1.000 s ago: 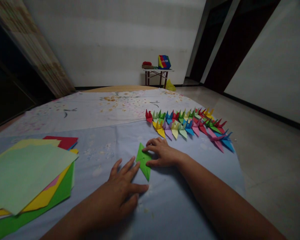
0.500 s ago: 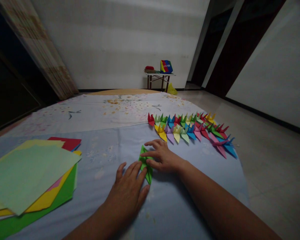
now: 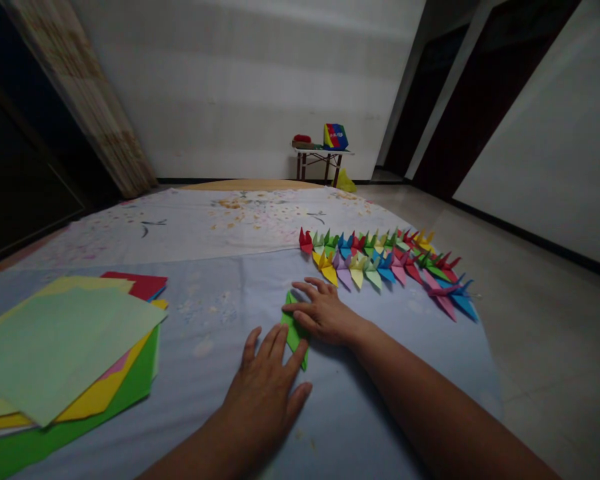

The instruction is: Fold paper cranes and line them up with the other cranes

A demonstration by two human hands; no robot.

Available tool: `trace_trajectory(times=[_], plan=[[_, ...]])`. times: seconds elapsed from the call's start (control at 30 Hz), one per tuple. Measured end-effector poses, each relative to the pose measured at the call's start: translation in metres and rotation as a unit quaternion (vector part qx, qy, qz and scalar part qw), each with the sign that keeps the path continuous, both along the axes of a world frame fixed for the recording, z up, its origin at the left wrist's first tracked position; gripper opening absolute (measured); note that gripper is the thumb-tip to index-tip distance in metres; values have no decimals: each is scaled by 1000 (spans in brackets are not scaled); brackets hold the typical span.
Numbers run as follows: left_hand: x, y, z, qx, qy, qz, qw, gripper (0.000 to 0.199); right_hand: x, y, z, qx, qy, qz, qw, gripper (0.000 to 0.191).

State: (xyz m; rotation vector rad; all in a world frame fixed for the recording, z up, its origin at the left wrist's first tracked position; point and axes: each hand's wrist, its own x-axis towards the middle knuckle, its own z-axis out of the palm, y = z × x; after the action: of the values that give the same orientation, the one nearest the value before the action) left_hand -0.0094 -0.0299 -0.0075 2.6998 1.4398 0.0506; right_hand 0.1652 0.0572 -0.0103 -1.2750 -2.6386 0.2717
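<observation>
A folded piece of green origami paper [image 3: 295, 331], narrow and diamond-shaped, lies flat on the tablecloth. My left hand [image 3: 267, 383] rests palm down at its lower left, fingers apart, with two fingertips touching the paper's left edge and lower part. From the right, my right hand [image 3: 327, 313] reaches over the paper, its fingers spread and its index finger and thumb on the upper half. Part of the paper's right side is hidden under that hand. Neither hand grips anything.
Sheets of coloured paper [image 3: 70, 347] are stacked at the left. Rows of folded paper cranes [image 3: 357, 270] stand behind my right hand, reaching the round table's right edge. A small side table [image 3: 323, 152] with a colourful box [image 3: 335, 137] stands by the far wall.
The top of the green paper, which showed creases and raised flaps, is now smoother and flatter. My left thumb has moved away from its lower tip. My right hand has barely shifted.
</observation>
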Motion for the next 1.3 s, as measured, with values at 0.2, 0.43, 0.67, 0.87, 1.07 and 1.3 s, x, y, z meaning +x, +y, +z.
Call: trace_trajectory(times=[0.2,0.43,0.67,0.87,1.07,1.3], plan=[[2,-1,7,-22,8,2,1000,51,-6,9,-3,21,-14,-40,999,37],[2,-1,9,-29,-3,9,1000,50,-9,17,-6,15,-14,-70,997,39],[3,0,8,-25,-11,11,1000,49,-3,-2,5,35,15,-9,999,36],[4,-2,7,-25,-25,20,999,49,0,-5,6,12,-36,23,999,36],[2,-2,8,-30,-23,23,999,49,-2,17,2,26,-38,-23,999,36],[1,0,6,-26,-30,21,999,47,5,17,8,35,70,-146,986,31]])
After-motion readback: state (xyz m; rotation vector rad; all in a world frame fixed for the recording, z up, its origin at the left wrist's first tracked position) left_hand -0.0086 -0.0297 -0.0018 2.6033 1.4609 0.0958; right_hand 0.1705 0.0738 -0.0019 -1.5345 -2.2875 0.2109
